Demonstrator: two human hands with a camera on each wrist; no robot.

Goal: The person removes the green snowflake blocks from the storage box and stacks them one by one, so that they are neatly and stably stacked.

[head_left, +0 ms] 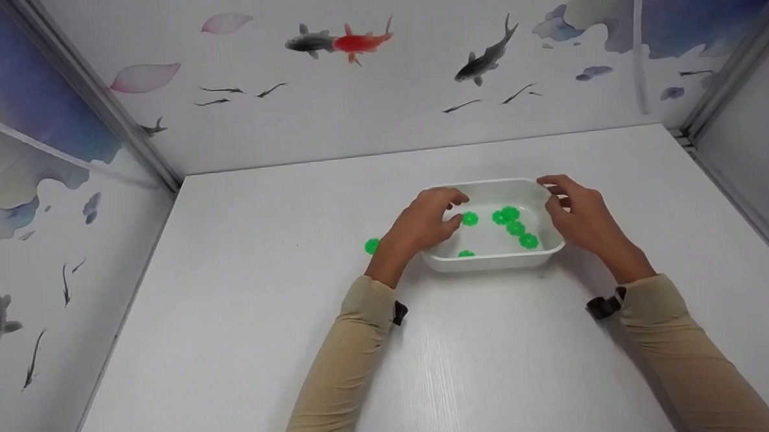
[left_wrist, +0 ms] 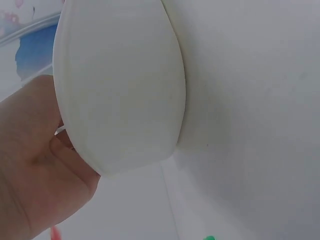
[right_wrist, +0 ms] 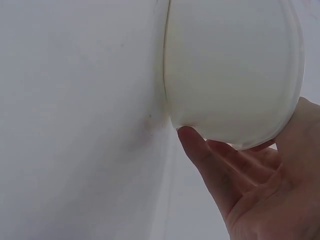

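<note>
A white plastic basin (head_left: 490,262) stands on the white table. Inside it lie small green flower-shaped pieces (head_left: 515,228), several clustered right of its middle. My left hand (head_left: 427,222) reaches over the left end of the basin, thumb and fingers bent and apart. Beside its thumb lies one green piece (head_left: 469,219); nothing shows between the fingers. With my right hand (head_left: 582,217) I hold the basin's right end at the far corner. In the right wrist view a fingertip (right_wrist: 187,134) touches the outer wall low down; the thumb is hidden there.
Outside the basin, another green piece (head_left: 372,246) lies on the table (head_left: 252,300), partly behind my left wrist. White panels (head_left: 406,111) printed with fish stand at the back and sides. Dark straps (head_left: 604,307) show at both wrists.
</note>
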